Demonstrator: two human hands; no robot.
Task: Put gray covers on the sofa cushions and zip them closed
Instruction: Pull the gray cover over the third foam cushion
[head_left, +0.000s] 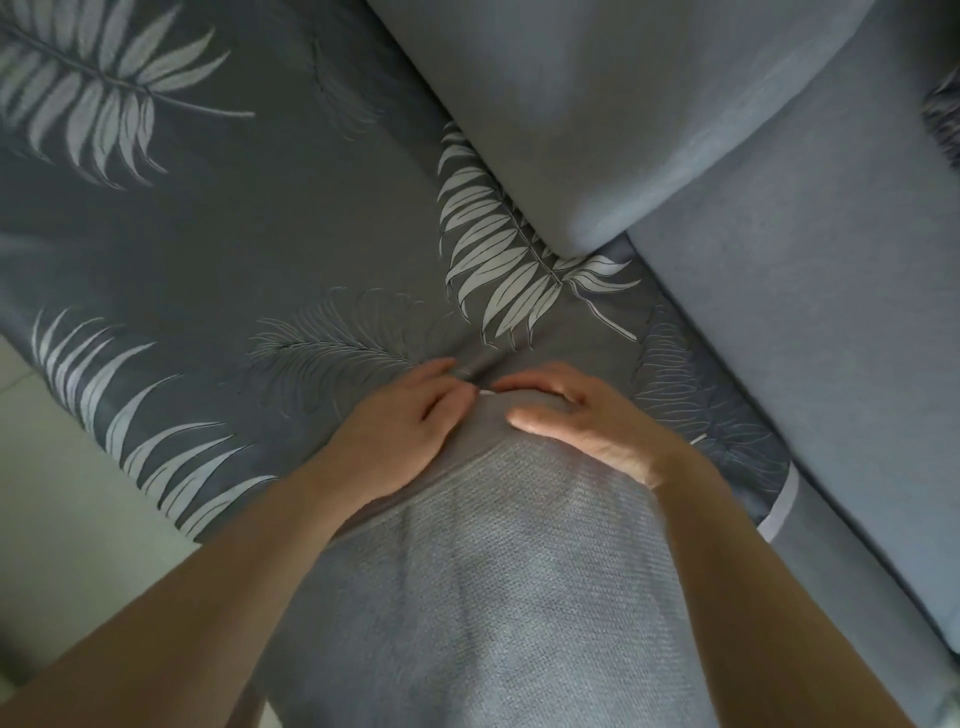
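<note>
- A gray-covered cushion (483, 587) is seen standing between the two forearms, its knitted-looking cover running from the bottom edge of the view up to both hands.
- The top end of this cushion is met by both hands, which are set close together with only a narrow gap between their fingertips.
- The left hand (400, 431) is laid against the left side of the cushion top; its fingers are curled, and something small at the seam appears to be pinched between thumb and forefinger, though the item itself is too small to be identified.
- The right hand (576, 415) is cupped over the right side of the cushion top, with the fingers bent over the far edge and the thumb pressed flat on the near face of the gray cover.
- A dark gray leaf-print fabric (234, 234) is spread beyond and to the left of the hands, directly under the cushion top.
- A plain pale blue-gray cushion (597, 104) is seen well beyond the right hand, resting against a second pale cushion (810, 322) to the right of it.
</note>
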